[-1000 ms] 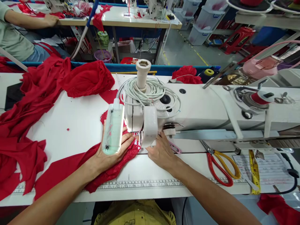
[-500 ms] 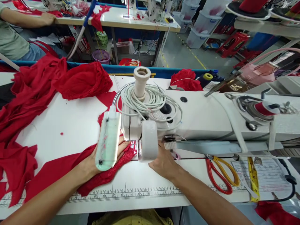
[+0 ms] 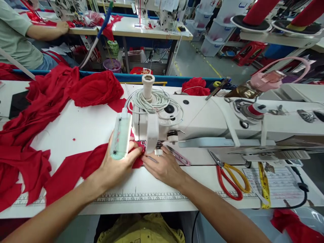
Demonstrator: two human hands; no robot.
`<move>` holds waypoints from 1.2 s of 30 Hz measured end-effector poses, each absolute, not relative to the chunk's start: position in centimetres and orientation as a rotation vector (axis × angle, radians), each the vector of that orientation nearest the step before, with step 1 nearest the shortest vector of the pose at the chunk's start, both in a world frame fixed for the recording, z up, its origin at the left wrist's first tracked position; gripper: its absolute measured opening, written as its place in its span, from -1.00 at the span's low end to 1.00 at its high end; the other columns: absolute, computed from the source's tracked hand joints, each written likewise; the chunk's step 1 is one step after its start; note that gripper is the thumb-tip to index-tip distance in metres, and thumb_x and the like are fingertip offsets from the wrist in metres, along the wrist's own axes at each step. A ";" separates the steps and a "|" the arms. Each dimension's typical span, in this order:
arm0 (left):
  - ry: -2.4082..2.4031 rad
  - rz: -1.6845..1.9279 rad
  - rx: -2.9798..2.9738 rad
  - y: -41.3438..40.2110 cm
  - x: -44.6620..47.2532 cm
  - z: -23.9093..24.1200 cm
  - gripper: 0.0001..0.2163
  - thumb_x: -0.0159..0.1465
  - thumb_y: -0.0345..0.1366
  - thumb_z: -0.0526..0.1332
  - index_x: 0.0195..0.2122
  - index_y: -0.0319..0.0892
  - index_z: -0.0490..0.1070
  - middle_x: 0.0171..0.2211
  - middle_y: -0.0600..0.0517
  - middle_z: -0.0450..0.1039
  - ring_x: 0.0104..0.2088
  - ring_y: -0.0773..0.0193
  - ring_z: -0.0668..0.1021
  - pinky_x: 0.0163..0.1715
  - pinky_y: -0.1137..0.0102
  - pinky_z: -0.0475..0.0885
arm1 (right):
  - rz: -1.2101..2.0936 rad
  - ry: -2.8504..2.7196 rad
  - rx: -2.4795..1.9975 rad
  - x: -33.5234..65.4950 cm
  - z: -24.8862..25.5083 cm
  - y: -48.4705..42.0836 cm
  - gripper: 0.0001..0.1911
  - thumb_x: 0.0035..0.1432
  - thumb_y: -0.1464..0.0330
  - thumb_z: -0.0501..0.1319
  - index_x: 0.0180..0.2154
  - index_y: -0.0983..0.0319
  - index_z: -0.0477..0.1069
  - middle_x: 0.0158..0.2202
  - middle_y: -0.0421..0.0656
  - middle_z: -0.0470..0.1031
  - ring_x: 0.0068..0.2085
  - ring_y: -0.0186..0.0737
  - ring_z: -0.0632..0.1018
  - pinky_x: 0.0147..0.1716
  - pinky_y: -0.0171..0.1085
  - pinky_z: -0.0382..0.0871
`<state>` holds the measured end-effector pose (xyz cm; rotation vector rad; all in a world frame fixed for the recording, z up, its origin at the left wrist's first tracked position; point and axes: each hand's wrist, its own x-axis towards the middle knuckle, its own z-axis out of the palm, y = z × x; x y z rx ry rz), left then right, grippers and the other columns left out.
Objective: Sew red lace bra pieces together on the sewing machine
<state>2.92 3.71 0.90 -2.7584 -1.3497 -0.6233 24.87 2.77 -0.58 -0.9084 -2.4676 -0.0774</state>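
Note:
My left hand [image 3: 120, 167] is at the needle end of a white sewing machine [image 3: 202, 116], its thumb and fingers closed on a strip of red fabric [image 3: 93, 158] with a lacy edge. A clear lamp [image 3: 120, 136] hides part of those fingers. From the other side my right hand [image 3: 165, 167] meets the fabric's edge just in front of the presser foot, fingers bent and drawn together. The machine head covers some of its fingertips. Behind my right hand lies a small pink-handled tool [image 3: 181, 157].
Red-and-yellow-handled scissors [image 3: 229, 179], a yellow tape measure [image 3: 264, 185] and a written sheet [image 3: 278, 182] lie to the right. Heaped red cloth [image 3: 37, 101] covers the left. A ruler strip [image 3: 141, 197] runs along the front edge. Across sits another person [image 3: 20, 44].
My right hand has come out from behind the machine head and moved left to the fabric. My left hand's fingers have gone from lying flat to pinching. The view has shifted slightly.

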 end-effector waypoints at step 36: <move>-1.919 -0.937 -2.707 5.3 3.8 2.9 -0.77 0.37 -0.25 0.08 -0.34 -0.18 0.48 -0.42 0.04 0.49 -0.37 0.24 0.48 -0.18 0.32 0.39 | -0.011 -2.407 -1.024 24.6 -1.1 3.2 -0.71 0.44 0.41 0.02 -0.15 0.24 0.53 -0.31 -0.14 0.60 -0.21 -0.21 0.51 -0.08 -0.19 0.19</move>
